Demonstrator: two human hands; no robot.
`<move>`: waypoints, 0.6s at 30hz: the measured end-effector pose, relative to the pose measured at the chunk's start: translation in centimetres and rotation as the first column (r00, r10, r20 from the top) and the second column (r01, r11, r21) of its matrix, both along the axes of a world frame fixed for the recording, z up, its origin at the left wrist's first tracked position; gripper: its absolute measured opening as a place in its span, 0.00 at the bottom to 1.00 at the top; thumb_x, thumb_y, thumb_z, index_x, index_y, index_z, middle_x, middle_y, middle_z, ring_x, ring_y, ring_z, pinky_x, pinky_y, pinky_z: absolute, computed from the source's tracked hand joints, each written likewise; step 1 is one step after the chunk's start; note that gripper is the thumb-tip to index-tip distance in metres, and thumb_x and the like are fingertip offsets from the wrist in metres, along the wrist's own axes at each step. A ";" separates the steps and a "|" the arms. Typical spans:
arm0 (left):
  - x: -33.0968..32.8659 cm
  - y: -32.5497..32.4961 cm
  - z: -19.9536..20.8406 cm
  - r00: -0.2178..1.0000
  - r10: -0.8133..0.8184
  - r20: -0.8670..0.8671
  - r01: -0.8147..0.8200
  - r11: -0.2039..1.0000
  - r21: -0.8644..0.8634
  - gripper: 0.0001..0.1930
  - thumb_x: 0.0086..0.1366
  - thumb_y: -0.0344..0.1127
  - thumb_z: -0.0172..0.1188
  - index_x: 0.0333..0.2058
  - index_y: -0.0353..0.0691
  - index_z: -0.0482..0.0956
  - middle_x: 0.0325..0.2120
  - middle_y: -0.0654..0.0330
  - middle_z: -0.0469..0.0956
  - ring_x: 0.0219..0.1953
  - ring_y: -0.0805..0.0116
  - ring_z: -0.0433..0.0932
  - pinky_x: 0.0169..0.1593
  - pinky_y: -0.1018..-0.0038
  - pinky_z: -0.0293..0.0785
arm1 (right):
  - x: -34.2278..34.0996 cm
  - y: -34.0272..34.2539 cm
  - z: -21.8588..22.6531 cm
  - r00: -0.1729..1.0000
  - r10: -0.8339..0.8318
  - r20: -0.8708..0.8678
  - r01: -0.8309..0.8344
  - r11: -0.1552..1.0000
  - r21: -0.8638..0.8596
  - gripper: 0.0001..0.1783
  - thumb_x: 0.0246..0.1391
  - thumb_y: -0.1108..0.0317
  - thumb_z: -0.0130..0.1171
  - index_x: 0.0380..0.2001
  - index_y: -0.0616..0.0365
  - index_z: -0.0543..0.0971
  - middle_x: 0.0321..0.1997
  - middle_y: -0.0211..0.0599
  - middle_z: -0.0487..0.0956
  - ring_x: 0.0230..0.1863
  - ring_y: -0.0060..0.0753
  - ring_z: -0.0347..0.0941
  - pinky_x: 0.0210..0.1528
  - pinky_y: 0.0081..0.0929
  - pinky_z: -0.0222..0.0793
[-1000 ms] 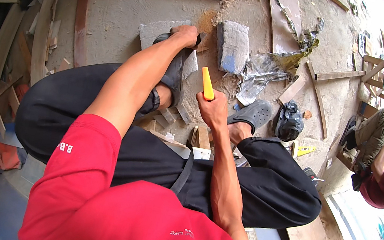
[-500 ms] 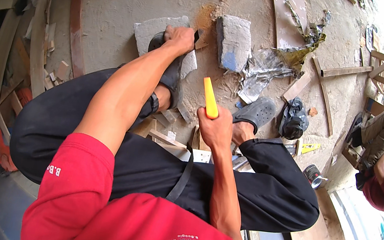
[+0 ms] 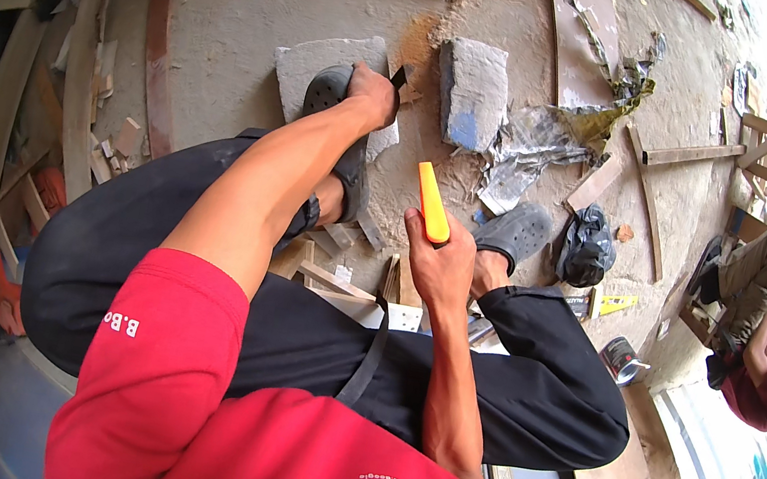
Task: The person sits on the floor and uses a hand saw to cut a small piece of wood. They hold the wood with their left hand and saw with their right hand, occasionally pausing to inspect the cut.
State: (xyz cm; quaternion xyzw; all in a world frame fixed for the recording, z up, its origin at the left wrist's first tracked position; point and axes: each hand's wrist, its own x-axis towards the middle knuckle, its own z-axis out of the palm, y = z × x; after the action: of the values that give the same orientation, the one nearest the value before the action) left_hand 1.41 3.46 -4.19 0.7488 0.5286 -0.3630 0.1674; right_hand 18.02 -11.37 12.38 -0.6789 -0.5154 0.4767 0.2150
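Observation:
My left hand [image 3: 374, 98] is closed on a dark flat piece [image 3: 400, 76], which pokes out beyond the fingers; most of it is hidden. That hand sits right against my left clog [image 3: 326, 93], which rests on a pale stone block [image 3: 296, 63]. In my right hand [image 3: 441, 267] is a yellow tapered handle [image 3: 431, 202] with a reddish edge, pointing up and away from me. Whatever it joins lies hidden in the fist. My right clog [image 3: 519, 237] stands just beyond that hand.
Another rough block [image 3: 472, 92] with a blue patch lies ahead, beside crumpled silvery sheeting [image 3: 530, 152]. A black bag [image 3: 588, 248], a yellow-handled saw [image 3: 614, 305] and a can [image 3: 622, 359] are to the right. Wood strips [image 3: 160, 60] line the left. A person [image 3: 762, 313] sits far right.
My left hand has shifted slightly right and closer to me, still by the clog. The right hand keeps the yellow handle almost in place. The whole view has moved a little.

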 end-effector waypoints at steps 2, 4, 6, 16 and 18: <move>-0.1 0.3 -0.5 1.000 0.018 0.003 -0.019 1.000 0.011 0.14 0.60 0.41 0.52 0.38 0.48 0.85 0.40 0.60 0.83 0.44 0.62 0.81 0.51 0.57 0.62 | -0.3 -0.8 0.7 0.999 0.015 0.052 -0.014 1.000 -0.014 0.17 0.52 0.59 0.63 0.27 0.66 0.78 0.19 0.54 0.75 0.21 0.53 0.73 0.28 0.39 0.67; -0.7 -0.1 -0.4 0.999 0.036 0.011 -0.036 0.999 0.005 0.14 0.60 0.40 0.52 0.38 0.48 0.86 0.40 0.60 0.83 0.44 0.62 0.81 0.50 0.58 0.64 | -0.6 -1.5 2.6 0.998 0.027 0.053 -0.026 1.000 -0.013 0.17 0.52 0.60 0.62 0.25 0.66 0.77 0.20 0.56 0.75 0.23 0.59 0.73 0.28 0.40 0.67; -0.8 -0.3 0.0 0.999 0.011 0.032 -0.010 1.000 -0.016 0.14 0.59 0.41 0.53 0.37 0.48 0.86 0.40 0.59 0.84 0.44 0.62 0.82 0.49 0.60 0.65 | -0.4 -2.3 4.1 0.999 -0.047 0.023 0.049 0.993 -0.106 0.15 0.51 0.62 0.61 0.23 0.66 0.76 0.21 0.57 0.75 0.24 0.61 0.72 0.29 0.42 0.68; -1.2 0.4 -0.4 0.991 0.070 0.118 -0.074 0.997 0.034 0.14 0.56 0.41 0.54 0.35 0.46 0.86 0.38 0.58 0.84 0.42 0.60 0.82 0.47 0.62 0.68 | -1.3 -1.4 1.6 0.998 -0.026 0.059 0.031 0.995 -0.093 0.12 0.49 0.64 0.60 0.24 0.64 0.78 0.20 0.56 0.75 0.22 0.57 0.74 0.27 0.41 0.68; -0.5 0.2 -0.3 0.988 0.085 0.127 -0.086 0.996 0.002 0.14 0.57 0.41 0.54 0.36 0.47 0.86 0.39 0.59 0.83 0.43 0.60 0.82 0.48 0.62 0.68 | -2.7 1.0 -0.2 0.994 -0.005 0.111 0.018 0.993 -0.119 0.11 0.50 0.66 0.59 0.23 0.66 0.76 0.17 0.49 0.73 0.19 0.40 0.71 0.26 0.35 0.65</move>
State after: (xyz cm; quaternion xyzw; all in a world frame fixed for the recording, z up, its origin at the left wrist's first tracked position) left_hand 0.89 3.65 -4.45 0.7477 0.5499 -0.3051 0.2133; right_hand 15.34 -10.34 12.20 -0.7189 -0.4930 0.4674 0.1475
